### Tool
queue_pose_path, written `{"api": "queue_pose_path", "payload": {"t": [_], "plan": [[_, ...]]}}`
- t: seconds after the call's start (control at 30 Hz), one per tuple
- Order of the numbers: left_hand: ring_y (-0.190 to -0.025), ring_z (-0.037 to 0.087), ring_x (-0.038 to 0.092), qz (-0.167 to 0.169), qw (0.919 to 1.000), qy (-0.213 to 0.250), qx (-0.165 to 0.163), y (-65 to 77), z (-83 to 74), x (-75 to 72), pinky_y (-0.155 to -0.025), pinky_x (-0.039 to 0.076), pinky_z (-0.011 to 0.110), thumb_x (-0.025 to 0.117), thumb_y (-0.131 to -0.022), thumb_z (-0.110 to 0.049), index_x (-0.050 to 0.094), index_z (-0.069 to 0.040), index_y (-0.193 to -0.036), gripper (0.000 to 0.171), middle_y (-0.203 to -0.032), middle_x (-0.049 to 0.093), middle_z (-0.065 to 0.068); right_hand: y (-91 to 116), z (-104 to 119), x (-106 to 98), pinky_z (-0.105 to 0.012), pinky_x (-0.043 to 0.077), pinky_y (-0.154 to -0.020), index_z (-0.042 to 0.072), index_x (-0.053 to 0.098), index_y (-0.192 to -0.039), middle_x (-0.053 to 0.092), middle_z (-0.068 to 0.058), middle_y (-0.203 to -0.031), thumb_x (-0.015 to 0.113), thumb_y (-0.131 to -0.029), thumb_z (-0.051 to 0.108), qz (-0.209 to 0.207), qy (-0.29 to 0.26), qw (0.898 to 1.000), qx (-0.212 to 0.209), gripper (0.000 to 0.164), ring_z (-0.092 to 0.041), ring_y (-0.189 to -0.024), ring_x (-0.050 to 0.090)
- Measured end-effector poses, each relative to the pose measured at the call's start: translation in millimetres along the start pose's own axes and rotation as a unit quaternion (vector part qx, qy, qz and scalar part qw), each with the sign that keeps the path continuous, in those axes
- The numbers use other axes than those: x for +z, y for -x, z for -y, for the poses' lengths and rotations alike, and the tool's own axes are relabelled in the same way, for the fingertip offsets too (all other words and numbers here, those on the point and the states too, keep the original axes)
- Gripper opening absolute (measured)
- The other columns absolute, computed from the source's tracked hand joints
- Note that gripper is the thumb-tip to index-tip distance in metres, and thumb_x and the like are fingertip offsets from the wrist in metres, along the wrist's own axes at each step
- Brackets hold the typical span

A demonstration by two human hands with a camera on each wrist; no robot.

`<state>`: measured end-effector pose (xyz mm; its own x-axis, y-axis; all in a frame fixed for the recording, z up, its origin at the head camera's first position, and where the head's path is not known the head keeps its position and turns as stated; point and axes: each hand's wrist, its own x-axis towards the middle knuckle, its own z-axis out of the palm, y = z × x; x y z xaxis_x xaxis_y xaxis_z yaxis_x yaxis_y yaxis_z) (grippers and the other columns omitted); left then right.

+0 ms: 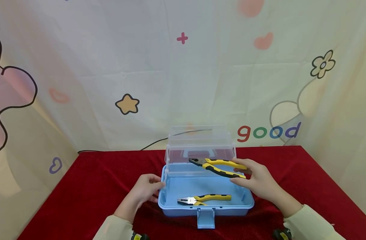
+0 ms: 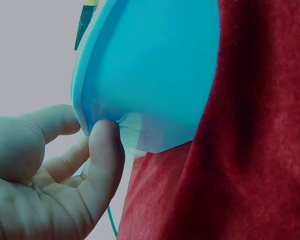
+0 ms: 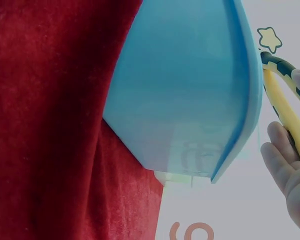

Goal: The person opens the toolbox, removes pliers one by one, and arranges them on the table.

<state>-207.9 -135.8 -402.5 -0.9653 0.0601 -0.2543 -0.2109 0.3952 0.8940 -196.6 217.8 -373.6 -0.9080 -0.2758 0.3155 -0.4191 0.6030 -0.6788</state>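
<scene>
A light blue toolbox [image 1: 206, 212] stands with its clear lid [image 1: 200, 141] raised at the back. My left hand [image 1: 145, 189] pinches its left rim between thumb and fingers, as the left wrist view also shows. Over the box's right half, my right hand [image 1: 257, 176] grips combination pliers [image 1: 221, 166] by their yellow and black handles, which are spread apart. The dark head points left. Inside the toolbox, near the front wall, lies a second pair of pliers [image 1: 212, 198] with a silver head and similar handles. The front latch [image 1: 205, 219] hangs down.
Red cloth [image 1: 105, 186] covers the table beneath the box. A printed white curtain [image 1: 197, 73] hangs behind, with a thin black cable [image 1: 154, 143] running along its foot. Dark devices sit at both wrists.
</scene>
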Motion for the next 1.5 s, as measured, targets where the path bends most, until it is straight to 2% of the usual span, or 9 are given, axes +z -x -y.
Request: {"api": "queue_pose_path", "payload": {"t": [0.73, 1.07, 1.4, 1.5], "plan": [[-0.064, 0.017, 0.065, 0.004, 0.9998, 0.014, 0.012, -0.2, 3.1, 0.2, -0.058, 0.059, 0.034, 0.062, -0.089, -0.012, 0.059, 0.004, -0.11, 0.026, -0.088, 0.065, 0.014, 15, -12, 3, -0.03, 0.058, -0.075, 0.008, 0.054, -0.129, 0.061, -0.014, -0.119, 0.077, -0.078, 0.021, -0.055, 0.005, 0.998, 0.026, 0.058, -0.027, -0.097, 0.068], [-0.065, 0.018, 0.064, 0.002, 0.9999, 0.012, 0.011, -1.1, 3.2, 0.5, -0.058, 0.059, 0.034, 0.063, -0.089, -0.012, 0.059, 0.003, -0.11, 0.027, -0.089, 0.065, 0.013, 21, -16, 3, -0.029, 0.058, -0.072, 0.007, 0.054, -0.129, 0.062, -0.015, -0.117, 0.077, -0.079, 0.018, -0.084, 0.003, 0.996, 0.022, 0.056, -0.027, -0.095, 0.069], [-0.065, 0.018, 0.065, 0.003, 0.9998, 0.012, 0.014, -0.1, 2.1, 0.5, -0.059, 0.059, 0.034, 0.062, -0.089, -0.012, 0.059, 0.004, -0.11, 0.027, -0.088, 0.065, 0.014, 28, -16, 0, -0.03, 0.058, -0.074, 0.007, 0.053, -0.131, 0.062, -0.016, -0.119, 0.076, -0.079, 0.021, -0.099, 0.011, 0.993, 0.058, 0.058, -0.031, -0.096, 0.068], [-0.064, 0.018, 0.065, 0.003, 0.9998, 0.014, 0.014, 0.1, 2.0, 0.3, -0.059, 0.059, 0.035, 0.062, -0.089, -0.012, 0.059, 0.004, -0.11, 0.027, -0.089, 0.065, 0.014, 30, -16, -2, -0.027, 0.058, -0.073, 0.007, 0.053, -0.131, 0.062, -0.017, -0.119, 0.076, -0.08, 0.022, -0.106, 0.015, 0.992, 0.065, 0.059, -0.03, -0.096, 0.068]]}}
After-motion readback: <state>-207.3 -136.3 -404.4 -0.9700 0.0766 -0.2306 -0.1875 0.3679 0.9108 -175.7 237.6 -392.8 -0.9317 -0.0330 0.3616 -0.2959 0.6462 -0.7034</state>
